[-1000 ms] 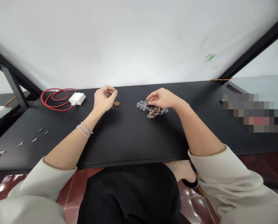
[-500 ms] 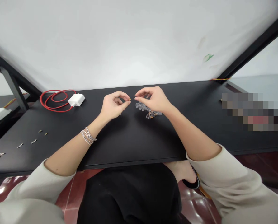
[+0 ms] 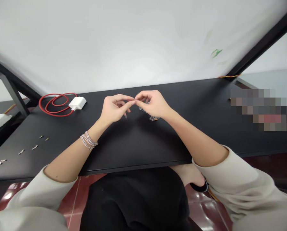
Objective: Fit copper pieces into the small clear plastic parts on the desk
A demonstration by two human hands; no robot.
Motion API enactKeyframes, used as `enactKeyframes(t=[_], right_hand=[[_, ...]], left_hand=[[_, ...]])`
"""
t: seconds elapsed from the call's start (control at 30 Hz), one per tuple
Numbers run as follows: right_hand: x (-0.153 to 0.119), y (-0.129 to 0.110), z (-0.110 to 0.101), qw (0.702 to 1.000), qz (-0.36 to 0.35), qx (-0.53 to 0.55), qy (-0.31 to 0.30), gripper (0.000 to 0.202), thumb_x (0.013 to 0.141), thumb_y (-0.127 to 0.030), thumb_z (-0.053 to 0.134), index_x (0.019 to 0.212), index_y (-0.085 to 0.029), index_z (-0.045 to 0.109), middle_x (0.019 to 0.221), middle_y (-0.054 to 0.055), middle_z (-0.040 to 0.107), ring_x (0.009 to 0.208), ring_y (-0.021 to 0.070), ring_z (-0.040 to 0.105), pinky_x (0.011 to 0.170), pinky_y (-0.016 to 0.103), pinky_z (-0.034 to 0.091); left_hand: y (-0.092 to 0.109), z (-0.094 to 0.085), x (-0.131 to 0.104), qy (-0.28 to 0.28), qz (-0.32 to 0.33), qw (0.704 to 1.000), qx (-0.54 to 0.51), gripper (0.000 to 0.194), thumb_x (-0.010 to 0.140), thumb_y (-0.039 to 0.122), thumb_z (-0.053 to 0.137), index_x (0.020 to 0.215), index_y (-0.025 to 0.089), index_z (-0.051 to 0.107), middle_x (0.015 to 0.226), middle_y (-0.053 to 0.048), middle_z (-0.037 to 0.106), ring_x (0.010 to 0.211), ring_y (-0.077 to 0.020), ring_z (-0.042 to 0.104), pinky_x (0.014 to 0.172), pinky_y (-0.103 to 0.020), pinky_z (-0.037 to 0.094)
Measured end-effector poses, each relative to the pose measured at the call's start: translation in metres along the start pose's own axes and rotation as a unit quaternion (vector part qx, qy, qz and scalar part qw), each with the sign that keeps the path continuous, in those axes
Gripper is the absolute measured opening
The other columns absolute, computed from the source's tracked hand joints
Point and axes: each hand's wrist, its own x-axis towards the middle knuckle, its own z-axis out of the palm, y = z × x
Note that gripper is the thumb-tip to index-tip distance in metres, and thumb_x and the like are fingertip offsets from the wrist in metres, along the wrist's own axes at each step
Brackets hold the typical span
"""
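From my seat, nearest: black table [image 3: 138, 150], small pieces [image 3: 34, 147] scattered left. Beyond, left hand [image 3: 115, 109] and right hand [image 3: 154, 104] pinched closed, fingertips meeting; anything between, I cannot tell. Clear pieces [image 3: 152, 118] on table, partly hidden under right hand. Red cable [image 3: 52, 112], white charger [image 3: 77, 103] farther left; wall [image 3: 133, 45] behind.

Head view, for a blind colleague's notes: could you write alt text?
Left hand and right hand meet at the fingertips over a black table, clear pieces partly hidden by the right hand. At left: white charger, red cable, small bits.
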Motion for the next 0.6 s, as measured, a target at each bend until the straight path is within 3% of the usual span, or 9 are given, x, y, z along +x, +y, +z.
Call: enactKeyframes(t=[0.1, 0.23, 0.43, 0.6], right_hand=[[-0.001, -0.001, 0.001, 1.000, -0.023, -0.013, -0.001, 0.023, 0.088, -0.039, 0.069, 0.088, -0.018, 0.077, 0.082, 0.006, 0.075, 0.075, 0.0193, 0.066, 0.072, 0.034, 0.049], [-0.001, 0.002, -0.004, 0.999, -0.019, -0.026, 0.018, 0.022, 0.088, -0.038, 0.069, 0.093, -0.019, 0.078, 0.087, 0.007, 0.076, 0.081, 0.0213, 0.068, 0.074, 0.035, 0.050], [0.004, 0.016, -0.014, 0.997, 0.021, -0.032, 0.065, 0.020, 0.088, -0.037, 0.070, 0.093, -0.019, 0.078, 0.090, 0.008, 0.076, 0.083, 0.0220, 0.067, 0.076, 0.038, 0.052], [0.005, 0.019, -0.016, 0.997, 0.035, -0.026, 0.063, 0.016, 0.087, -0.033, 0.071, 0.091, -0.019, 0.078, 0.089, 0.008, 0.075, 0.081, 0.0211, 0.066, 0.076, 0.038, 0.052]], left_hand=[[-0.003, -0.004, 0.005, -0.018, -0.028, 0.999, -0.036, 0.036, 0.078, 0.047, 0.083, 0.084, 0.013, 0.074, 0.059, -0.004, 0.067, 0.045, -0.0134, 0.062, 0.042, -0.024, 0.052], [-0.011, -0.021, 0.015, -0.009, -0.044, 0.998, -0.032, 0.031, 0.075, 0.038, 0.086, 0.087, 0.013, 0.072, 0.068, -0.006, 0.071, 0.050, -0.0140, 0.065, 0.046, -0.026, 0.055], [-0.022, -0.062, 0.018, -0.032, -0.115, 0.987, 0.105, 0.024, 0.075, 0.034, 0.082, 0.083, 0.013, 0.076, 0.058, -0.006, 0.068, 0.047, -0.0152, 0.063, 0.047, -0.026, 0.052], [-0.020, -0.073, 0.014, -0.072, -0.141, 0.968, 0.196, 0.026, 0.073, 0.040, 0.083, 0.082, 0.016, 0.079, 0.053, -0.003, 0.067, 0.043, -0.0142, 0.059, 0.046, -0.026, 0.048]])
